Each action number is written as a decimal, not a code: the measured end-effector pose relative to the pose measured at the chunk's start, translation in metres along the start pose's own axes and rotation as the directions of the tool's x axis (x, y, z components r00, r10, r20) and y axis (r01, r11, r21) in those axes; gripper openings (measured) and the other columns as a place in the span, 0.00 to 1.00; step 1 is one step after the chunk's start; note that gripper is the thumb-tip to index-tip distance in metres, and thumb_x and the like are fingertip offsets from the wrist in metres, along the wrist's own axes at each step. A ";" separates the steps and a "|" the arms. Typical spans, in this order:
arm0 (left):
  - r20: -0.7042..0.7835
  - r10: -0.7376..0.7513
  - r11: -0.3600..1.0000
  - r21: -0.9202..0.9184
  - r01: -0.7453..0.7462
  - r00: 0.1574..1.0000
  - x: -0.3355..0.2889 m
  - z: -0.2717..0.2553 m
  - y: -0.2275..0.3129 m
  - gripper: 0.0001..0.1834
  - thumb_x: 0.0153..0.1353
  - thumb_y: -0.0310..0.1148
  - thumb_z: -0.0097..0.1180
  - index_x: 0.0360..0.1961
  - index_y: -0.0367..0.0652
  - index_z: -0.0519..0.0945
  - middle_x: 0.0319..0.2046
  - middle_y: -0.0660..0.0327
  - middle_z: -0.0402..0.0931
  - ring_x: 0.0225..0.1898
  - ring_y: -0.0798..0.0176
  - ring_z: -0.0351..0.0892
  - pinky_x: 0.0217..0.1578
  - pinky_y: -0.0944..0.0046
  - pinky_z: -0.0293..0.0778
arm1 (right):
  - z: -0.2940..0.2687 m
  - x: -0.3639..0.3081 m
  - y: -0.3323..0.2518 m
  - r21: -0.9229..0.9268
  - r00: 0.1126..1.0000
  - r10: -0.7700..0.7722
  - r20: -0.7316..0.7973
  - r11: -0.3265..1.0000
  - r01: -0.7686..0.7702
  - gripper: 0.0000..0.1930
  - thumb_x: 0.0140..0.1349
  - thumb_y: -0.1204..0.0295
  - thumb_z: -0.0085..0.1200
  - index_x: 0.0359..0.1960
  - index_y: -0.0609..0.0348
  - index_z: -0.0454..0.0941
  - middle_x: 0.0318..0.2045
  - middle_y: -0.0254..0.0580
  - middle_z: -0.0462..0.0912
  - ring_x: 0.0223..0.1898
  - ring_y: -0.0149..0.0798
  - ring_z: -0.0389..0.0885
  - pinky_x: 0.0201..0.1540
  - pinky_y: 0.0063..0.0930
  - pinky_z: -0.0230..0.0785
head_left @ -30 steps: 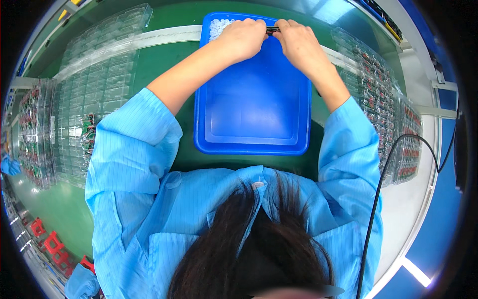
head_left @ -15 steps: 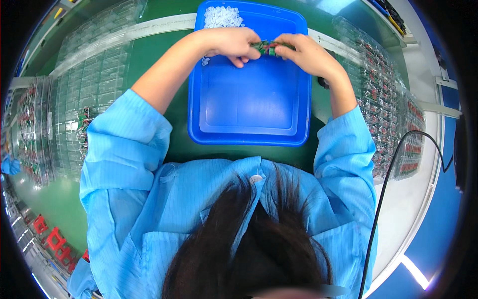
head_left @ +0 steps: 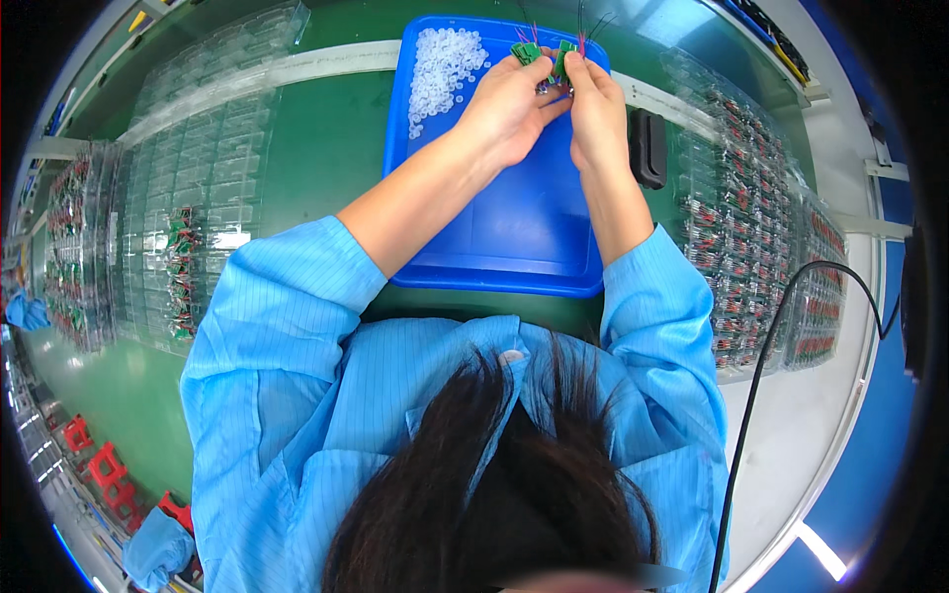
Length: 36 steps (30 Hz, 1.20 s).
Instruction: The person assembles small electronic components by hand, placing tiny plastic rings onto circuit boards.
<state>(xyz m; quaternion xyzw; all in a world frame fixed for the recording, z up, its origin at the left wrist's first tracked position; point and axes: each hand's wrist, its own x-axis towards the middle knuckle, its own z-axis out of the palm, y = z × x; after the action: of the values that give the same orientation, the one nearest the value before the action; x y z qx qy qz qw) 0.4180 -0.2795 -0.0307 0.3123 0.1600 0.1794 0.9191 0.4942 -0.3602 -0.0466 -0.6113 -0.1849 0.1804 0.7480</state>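
Note:
Over the far part of a blue plastic tray (head_left: 474, 280), my two hands are close together. Pinched in my left hand (head_left: 506, 107) is a small green circuit board (head_left: 527, 51) with thin wires standing up from it. My right hand (head_left: 596, 111) grips another green circuit board (head_left: 564, 57), also with red and dark wires. Several small parts show below the boards, too small to name. A heap of small translucent white rings (head_left: 443, 71) lies in the tray's far left corner, left of my left hand.
Clear plastic blister trays (head_left: 203, 148) lie on the left of the green table (head_left: 326, 128). More blister trays filled with wired boards (head_left: 741, 227) stand at the right. A black oblong object (head_left: 647, 148) sits beside the blue tray. A black cable (head_left: 761, 366) curves along the right.
My hands have turned upward, and two separate boards with raised wires now show between my fingers. The left forearm has swung inward over the tray. More of the white rings is visible.

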 end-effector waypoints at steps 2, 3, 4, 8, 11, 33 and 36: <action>0.065 -0.062 0.996 -0.056 0.066 0.996 -0.004 -0.005 -0.004 0.11 0.76 0.32 0.51 0.53 0.38 0.75 0.53 0.53 0.79 0.57 0.53 0.78 0.63 0.49 0.73 | -0.012 0.000 0.024 -0.436 0.961 -0.276 -0.012 0.866 0.243 0.18 0.75 0.60 0.54 0.51 0.64 0.84 0.49 0.43 0.83 0.47 0.33 0.79 0.58 0.29 0.66; 0.044 -0.092 0.992 -0.078 0.095 0.995 -0.006 -0.008 -0.005 0.11 0.76 0.31 0.51 0.54 0.40 0.76 0.53 0.54 0.79 0.56 0.55 0.79 0.61 0.52 0.75 | -0.016 0.000 0.033 -0.769 0.851 -0.514 0.113 0.497 0.402 0.19 0.74 0.60 0.54 0.53 0.65 0.83 0.55 0.48 0.81 0.49 0.35 0.81 0.60 0.29 0.67; 0.030 -0.098 0.992 -0.081 0.100 0.995 -0.006 -0.010 -0.002 0.11 0.76 0.31 0.51 0.54 0.40 0.76 0.53 0.54 0.79 0.56 0.55 0.79 0.61 0.52 0.75 | -0.019 -0.006 0.028 -0.768 0.858 -0.500 0.114 0.504 0.395 0.19 0.74 0.60 0.54 0.53 0.65 0.83 0.55 0.48 0.81 0.49 0.35 0.81 0.60 0.29 0.67; 0.072 -0.270 0.909 0.347 0.230 0.960 0.010 -0.017 0.022 0.11 0.71 0.30 0.58 0.52 0.40 0.80 0.45 0.57 0.84 0.48 0.61 0.83 0.48 0.60 0.80 | -0.060 -0.003 -0.007 -0.707 0.853 -0.449 0.266 0.510 0.490 0.20 0.76 0.59 0.51 0.60 0.57 0.82 0.67 0.49 0.75 0.64 0.43 0.76 0.65 0.36 0.68; 0.237 -0.115 0.277 0.940 -0.198 0.965 0.055 -0.029 0.019 0.11 0.69 0.28 0.54 0.51 0.43 0.79 0.45 0.54 0.81 0.49 0.53 0.81 0.52 0.50 0.76 | -0.059 0.007 -0.025 -0.603 0.889 -0.445 0.105 0.683 0.413 0.14 0.74 0.64 0.55 0.57 0.51 0.85 0.59 0.40 0.80 0.58 0.31 0.77 0.52 0.25 0.72; 0.583 0.134 -0.198 0.808 -0.554 0.802 0.091 -0.069 0.070 0.21 0.55 0.27 0.58 0.51 0.33 0.82 0.49 0.41 0.80 0.55 0.40 0.78 0.60 0.51 0.73 | -0.027 0.022 -0.002 -0.696 0.750 -0.206 0.629 0.280 0.661 0.10 0.62 0.73 0.64 0.44 0.58 0.84 0.42 0.43 0.84 0.46 0.49 0.83 0.50 0.37 0.76; 0.589 0.108 -0.200 0.802 -0.563 0.801 0.070 -0.067 0.082 0.13 0.56 0.25 0.58 0.41 0.34 0.87 0.43 0.45 0.83 0.49 0.42 0.82 0.55 0.51 0.76 | -0.036 0.031 0.012 -0.717 0.763 -0.189 0.618 0.261 0.646 0.11 0.61 0.72 0.65 0.46 0.56 0.85 0.42 0.43 0.84 0.45 0.51 0.84 0.49 0.37 0.77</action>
<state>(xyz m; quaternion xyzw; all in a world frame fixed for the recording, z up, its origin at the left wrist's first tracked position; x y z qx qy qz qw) 0.4337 -0.1537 -0.0421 0.9293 -0.0017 0.1965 0.3126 0.5386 -0.3730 -0.0632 -0.7862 -0.5635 -0.0375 0.2510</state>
